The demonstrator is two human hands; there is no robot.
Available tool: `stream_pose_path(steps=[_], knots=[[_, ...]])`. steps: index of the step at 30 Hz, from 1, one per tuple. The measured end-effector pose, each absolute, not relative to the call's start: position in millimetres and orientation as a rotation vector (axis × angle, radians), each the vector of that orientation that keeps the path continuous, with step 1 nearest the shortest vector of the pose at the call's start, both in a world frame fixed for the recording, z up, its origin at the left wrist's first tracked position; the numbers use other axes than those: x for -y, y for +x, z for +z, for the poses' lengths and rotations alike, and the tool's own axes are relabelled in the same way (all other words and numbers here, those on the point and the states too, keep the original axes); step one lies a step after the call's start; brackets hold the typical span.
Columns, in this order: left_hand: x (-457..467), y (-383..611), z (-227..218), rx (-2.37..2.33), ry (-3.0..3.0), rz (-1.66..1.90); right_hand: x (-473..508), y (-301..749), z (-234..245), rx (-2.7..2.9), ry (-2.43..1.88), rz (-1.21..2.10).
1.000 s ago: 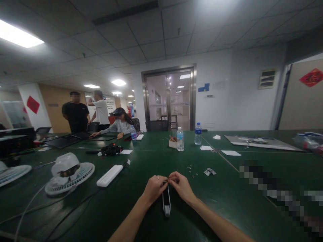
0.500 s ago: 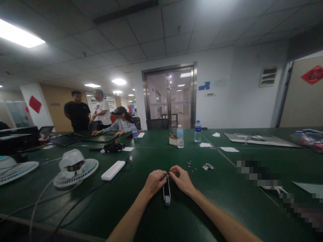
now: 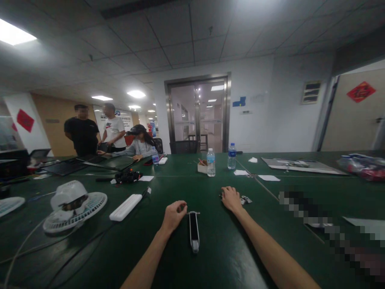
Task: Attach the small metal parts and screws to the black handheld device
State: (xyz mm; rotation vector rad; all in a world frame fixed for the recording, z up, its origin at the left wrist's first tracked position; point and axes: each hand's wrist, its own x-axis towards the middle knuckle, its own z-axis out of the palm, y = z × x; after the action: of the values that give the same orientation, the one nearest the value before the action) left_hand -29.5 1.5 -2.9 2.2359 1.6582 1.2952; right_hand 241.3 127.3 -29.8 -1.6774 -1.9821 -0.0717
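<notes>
Only the head cam to go on here. A slim pale frame [image 3: 195, 246] lies on the green table [image 3: 216, 253], near side, roughly in the middle, long open slot down it and a thin crossbar [image 3: 195, 213] over its far end. The left hand [image 3: 173, 216] is just left of that crossbar, fingers curled in toward the thumb; can't tell if anything is pinched there or if it's touching the bar's tip. The right hand [image 3: 231, 198] is well off to the right and a bit farther out, fingers bent down at the tabletop, and I can't tell whether they're gripping anything. Some small metal brackets [image 3: 246, 199] sit just right of it.

Container-wise: far out past the hands there's a small open box [image 3: 202, 169] with some thin brownish sticks [image 3: 205, 162] poking up in it. A clear bottle [image 3: 211, 163] stands right beside it, and a blue-capped bottle [image 3: 231, 157] is a little farther and to the right. Both are see-through, but I can't read the fill level. Far right, a clear plastic bag [image 3: 361, 166] has something red inside, too blurry to name.
</notes>
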Motion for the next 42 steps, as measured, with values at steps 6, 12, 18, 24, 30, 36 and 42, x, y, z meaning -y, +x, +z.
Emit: stream_pose_path(steps=[6, 12, 18, 24, 30, 36, 42], knots=[[-7, -31, -5, -1.652, 2.221, 1.32, -141, 244, -27, 1.962, -1.758, 0.079], [-4, -31, -5, -1.632, 2.215, 1.345, -140, 247, -30, 1.982, -1.781, 0.005], [-1, -29, -1, -1.639, 2.203, 1.354, -137, 246, -29, 1.989, -1.804, -0.017], [-1, -27, 2, -1.634, 2.226, 1.314, -144, 245, -20, 1.988, -1.878, 0.077], [0, -26, 2, -1.598, 2.195, 1.33, -150, 253, -12, 1.979, -1.842, 0.255], [5, -21, 7, -1.473, 1.875, 1.48, -133, 244, 1, 1.893, -1.442, 0.63], [6, -17, 8, -1.236, 1.537, 1.457, -81, 195, 38, 1.861, -0.796, 1.429]])
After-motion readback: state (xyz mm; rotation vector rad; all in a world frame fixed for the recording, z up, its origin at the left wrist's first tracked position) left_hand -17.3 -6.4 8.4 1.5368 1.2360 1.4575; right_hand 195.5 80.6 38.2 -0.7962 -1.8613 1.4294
